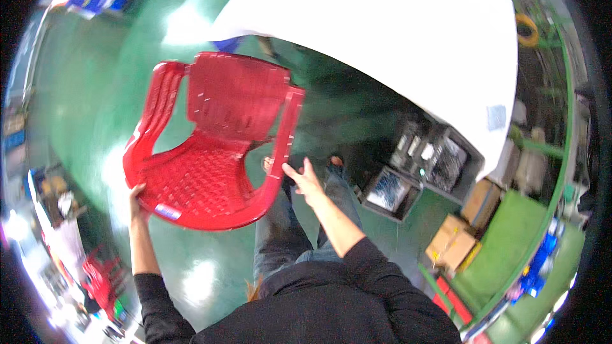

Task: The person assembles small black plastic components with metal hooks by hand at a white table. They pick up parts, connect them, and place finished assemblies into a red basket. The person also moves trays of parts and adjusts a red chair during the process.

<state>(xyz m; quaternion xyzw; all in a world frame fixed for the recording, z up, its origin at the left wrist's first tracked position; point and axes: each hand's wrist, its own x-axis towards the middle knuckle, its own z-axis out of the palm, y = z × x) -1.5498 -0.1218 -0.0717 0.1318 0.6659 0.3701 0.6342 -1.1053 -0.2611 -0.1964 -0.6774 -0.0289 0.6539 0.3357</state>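
A red plastic armchair (193, 169) is held up in front of me at the left, tilted, its slatted backrest on the far side and its woven-pattern seat facing me. My left hand (136, 200) grips the near left edge, where the armrest meets the seat front; some fingers are hidden behind the plastic. Beside the right armrest is my right hand (307, 184), thumb and forefinger spread, a fingertip at the armrest's edge. It does not wrap round the chair. A small pale label (167, 211) sits on the seat's front rim.
A large white-covered table (382, 13) spans the far side and right. Dark bins (390, 193) with small parts stand beneath its edge. Cardboard boxes (450, 242) and a green bench-like surface (510, 229) lie at the right. Another red chair (102, 278) is at lower left.
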